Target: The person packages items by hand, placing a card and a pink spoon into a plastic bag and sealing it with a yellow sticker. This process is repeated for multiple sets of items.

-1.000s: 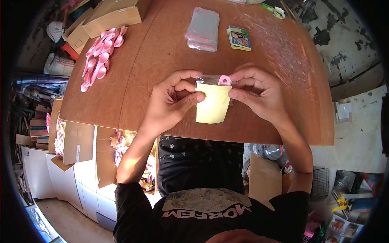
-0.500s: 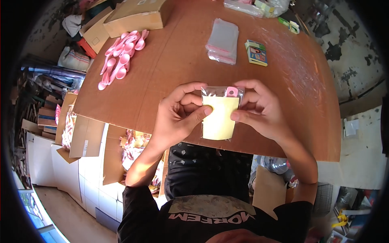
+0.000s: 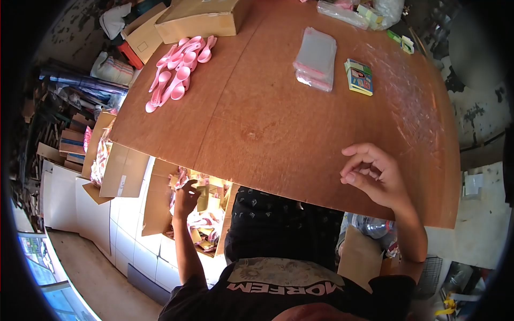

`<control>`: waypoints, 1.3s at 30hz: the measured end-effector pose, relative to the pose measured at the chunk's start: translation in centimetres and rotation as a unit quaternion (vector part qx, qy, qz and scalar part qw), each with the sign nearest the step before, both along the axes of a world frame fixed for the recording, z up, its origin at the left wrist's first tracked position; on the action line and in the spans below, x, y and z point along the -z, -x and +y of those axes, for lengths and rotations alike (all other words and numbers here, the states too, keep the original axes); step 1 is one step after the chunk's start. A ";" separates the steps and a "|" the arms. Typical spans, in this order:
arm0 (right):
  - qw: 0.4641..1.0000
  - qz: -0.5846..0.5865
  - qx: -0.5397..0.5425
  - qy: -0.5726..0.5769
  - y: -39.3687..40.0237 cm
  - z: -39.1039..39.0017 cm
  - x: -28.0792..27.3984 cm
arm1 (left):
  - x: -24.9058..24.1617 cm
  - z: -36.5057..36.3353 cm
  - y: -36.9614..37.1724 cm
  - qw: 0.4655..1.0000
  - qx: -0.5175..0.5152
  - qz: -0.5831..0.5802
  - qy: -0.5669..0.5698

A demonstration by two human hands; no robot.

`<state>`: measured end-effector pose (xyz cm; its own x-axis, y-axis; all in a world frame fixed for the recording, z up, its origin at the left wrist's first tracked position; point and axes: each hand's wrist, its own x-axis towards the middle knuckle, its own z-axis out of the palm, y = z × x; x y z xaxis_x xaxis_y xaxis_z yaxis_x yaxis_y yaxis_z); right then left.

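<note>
My left hand (image 3: 186,200) is over the open carton (image 3: 155,198) below the table's front edge, its fingers apart beside a yellowish card packet (image 3: 203,198) among many pink and yellow packets. Above the table's front right part, my right hand (image 3: 377,176) is empty, with loosely curled fingers apart. Pink spoons (image 3: 182,75) lie in a loose pile at the table's back left. A stack of clear plastic bags (image 3: 316,56) and a small stack of printed cards (image 3: 359,77) lie farther back, right of centre.
A closed cardboard box (image 3: 198,21) stands at the back left of the brown table (image 3: 257,123). Plastic film (image 3: 412,101) is spread on the right side. Another carton (image 3: 123,168) with packets stands at the left. Plastic bottles (image 3: 372,224) are below the front edge.
My hands have parted. My left hand has moved down to the carton, and my right hand rightwards and down. The bagged yellow card with the pink piece is no longer between them. The view has shifted slightly.
</note>
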<state>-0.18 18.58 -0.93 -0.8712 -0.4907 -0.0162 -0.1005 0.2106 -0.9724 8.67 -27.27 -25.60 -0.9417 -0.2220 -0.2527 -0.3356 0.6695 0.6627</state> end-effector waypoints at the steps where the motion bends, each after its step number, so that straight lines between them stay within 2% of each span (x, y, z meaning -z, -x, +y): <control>1: 1.000 0.007 -0.003 -0.008 0.2 0.0 0.0 | 3.4 -1.4 -0.6 0.997 -0.035 0.009 0.062; 2: 1.000 0.009 -0.001 -0.009 0.4 -0.2 -0.1 | 7.4 -2.5 -1.8 0.984 0.026 0.104 0.144; 3: 0.999 0.021 0.012 -0.024 0.9 -0.5 -0.2 | 7.5 -1.7 -2.5 0.977 0.056 0.037 0.201; 5: 0.998 0.028 0.029 -0.042 1.9 -0.8 -0.5 | 3.4 0.4 -1.9 0.971 0.201 -0.048 0.120; 6: 0.992 0.088 0.031 -0.084 2.9 -1.0 -0.6 | -1.0 2.5 -1.1 0.967 0.201 -0.145 -0.065; 7: 0.980 0.148 0.032 -0.126 3.9 -1.2 -0.6 | -6.1 4.6 0.0 0.920 0.193 -0.236 -0.245; 8: 0.974 0.183 0.051 -0.126 5.0 -1.8 -0.4 | -10.3 6.0 0.8 0.893 0.352 -0.109 -0.259; 9: 0.973 0.183 0.053 -0.127 6.3 -2.1 0.0 | -14.2 7.0 1.4 0.827 0.496 0.021 -0.263; 11: 0.953 0.258 0.072 -0.140 9.3 -2.5 1.0 | -21.8 8.0 2.5 0.739 0.602 0.026 -0.301; 13: 0.924 0.323 0.077 -0.193 12.0 -3.5 0.9 | -26.4 8.9 5.5 0.667 0.689 0.086 -0.270; 14: 0.922 0.325 0.078 -0.193 13.5 -3.8 1.1 | -28.1 9.1 7.4 0.682 0.683 0.097 -0.243; 15: 0.882 0.401 0.088 -0.233 15.1 -4.1 1.6 | -29.2 9.2 9.7 0.695 0.678 0.108 -0.216; 16: 0.833 0.472 0.097 -0.270 16.5 -4.4 2.0 | -29.6 9.5 12.6 0.730 0.647 0.106 -0.193; 17: 0.832 0.473 0.100 -0.271 17.6 -4.7 2.1 | -29.9 9.9 15.5 0.763 0.615 0.105 -0.170; 18: 0.840 0.443 0.120 -0.290 18.6 -5.1 2.1 | -30.2 11.0 17.8 0.839 0.506 0.046 -0.195; 20: 0.857 0.365 0.150 -0.331 20.6 -5.5 2.6 | -28.4 11.6 25.2 0.856 0.496 0.128 -0.066; 22: 0.849 0.353 0.151 -0.363 21.2 -5.9 2.7 | -27.6 13.6 28.0 0.884 0.454 0.112 -0.013; 23: 0.841 0.340 0.149 -0.394 21.4 -5.9 2.6 | -27.0 14.4 28.7 0.883 0.455 0.114 -0.013; 25: 0.845 0.342 0.140 -0.385 21.5 -5.9 2.2 | -25.7 16.0 30.0 0.861 0.463 0.189 0.094; 26: 0.852 0.342 0.129 -0.375 21.5 -5.8 2.0 | -24.8 16.7 30.2 0.861 0.462 0.192 0.093; 28: 0.854 0.348 0.131 -0.364 21.6 -5.5 2.3 | -23.3 17.9 30.2 0.847 0.426 0.299 0.108; 29: 0.857 0.352 0.134 -0.351 21.7 -5.3 2.5 | -22.8 18.5 30.1 0.848 0.425 0.300 0.106; 31: 0.853 0.362 0.141 -0.348 21.3 -5.2 2.6 | -22.5 19.7 29.3 0.882 0.361 0.296 0.069; 33: 0.850 0.371 0.149 -0.343 20.4 -5.3 2.5 | -22.8 20.5 28.7 0.894 0.351 0.265 0.088; 35: 0.809 0.411 0.200 -0.369 19.4 -5.5 1.9 | -22.6 20.8 28.7 0.904 0.340 0.236 0.108; 36: 0.809 0.412 0.200 -0.369 18.9 -5.4 1.5 | -21.6 20.8 29.0 0.889 0.336 0.288 0.117; 37: 0.779 0.459 0.246 -0.350 18.4 -5.3 1.1 | -20.8 20.9 29.1 0.872 0.331 0.339 0.125; 38: 0.745 0.503 0.290 -0.327 18.2 -5.2 0.8 | -20.1 20.9 29.4 0.872 0.329 0.340 0.125; 39: 0.745 0.504 0.290 -0.327 18.1 -4.9 0.6 | -20.0 21.0 29.5 0.881 0.320 0.330 0.109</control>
